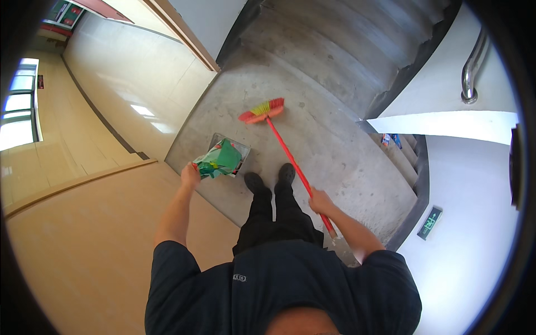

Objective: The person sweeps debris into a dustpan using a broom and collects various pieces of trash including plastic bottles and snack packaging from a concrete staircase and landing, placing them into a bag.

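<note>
My right hand (pixel 321 202) grips the red handle of a broom (pixel 289 155) near its upper end. The broom head (pixel 264 111), with red and yellow bristles, rests on the concrete landing ahead of my feet. On the left, my left hand (pixel 191 175) is closed at a small red part beside a grey dustpan (pixel 245 148); this looks like the handle's end, but the rest of the handle is hidden. Crumpled green plastic packaging (pixel 229 157) and a green bottle-like item (pixel 206 168) fill the view over the dustpan and cover most of it.
Concrete stairs (pixel 331 54) meet the landing ahead. More steps (pixel 400 161) lie at the right, with blue and red wrappers (pixel 390 140) on them. A white half-wall (pixel 444 100) carries a metal handrail (pixel 470 83). A tan panel (pixel 104 234) stands close on my left.
</note>
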Demonstrator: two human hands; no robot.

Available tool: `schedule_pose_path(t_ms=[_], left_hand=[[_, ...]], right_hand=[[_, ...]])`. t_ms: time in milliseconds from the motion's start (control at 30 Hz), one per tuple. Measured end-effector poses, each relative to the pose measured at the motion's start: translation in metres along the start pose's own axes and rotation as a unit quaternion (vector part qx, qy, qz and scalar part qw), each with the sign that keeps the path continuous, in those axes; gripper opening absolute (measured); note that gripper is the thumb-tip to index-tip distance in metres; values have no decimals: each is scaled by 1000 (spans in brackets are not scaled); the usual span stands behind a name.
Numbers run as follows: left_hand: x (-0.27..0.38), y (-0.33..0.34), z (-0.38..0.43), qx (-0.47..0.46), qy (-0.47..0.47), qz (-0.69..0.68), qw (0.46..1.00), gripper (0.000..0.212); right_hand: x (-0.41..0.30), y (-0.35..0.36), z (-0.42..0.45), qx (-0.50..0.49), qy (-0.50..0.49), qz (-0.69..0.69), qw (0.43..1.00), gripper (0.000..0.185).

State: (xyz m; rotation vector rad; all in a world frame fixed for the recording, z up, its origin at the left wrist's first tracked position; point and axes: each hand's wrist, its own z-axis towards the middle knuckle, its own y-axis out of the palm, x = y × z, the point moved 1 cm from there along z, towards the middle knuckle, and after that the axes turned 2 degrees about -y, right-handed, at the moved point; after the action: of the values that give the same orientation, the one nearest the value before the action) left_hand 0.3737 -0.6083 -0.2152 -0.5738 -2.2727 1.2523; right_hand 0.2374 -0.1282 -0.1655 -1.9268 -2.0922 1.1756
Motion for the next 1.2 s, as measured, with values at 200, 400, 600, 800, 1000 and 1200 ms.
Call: schedule_pose_path(t_ms=[200, 400, 600, 800, 1000, 1200], left_hand=[[10, -3, -4, -8, 5, 1, 1000, 18], [1, 2, -1, 8, -8, -12, 1000, 17], [12, -1, 4, -19, -15, 2, 1000, 18], [7, -1, 7, 6, 1, -12, 1000, 18], [14, -6, 1, -29, -44, -39, 998, 18], [22, -12, -3, -23, -36, -42, 998, 18]], right_hand=[[-44, -43, 55, 28, 30, 148, 988, 28], [-59, -69, -53, -11, 37, 239, 970, 22], [-68, -80, -24, 54, 7, 193, 980, 26], [-54, -127, 166, 78, -19, 173, 982, 16], [-70, -157, 119, -56, 9, 193, 980, 11], [-93, -200, 12, -93, 44, 209, 972, 11]])
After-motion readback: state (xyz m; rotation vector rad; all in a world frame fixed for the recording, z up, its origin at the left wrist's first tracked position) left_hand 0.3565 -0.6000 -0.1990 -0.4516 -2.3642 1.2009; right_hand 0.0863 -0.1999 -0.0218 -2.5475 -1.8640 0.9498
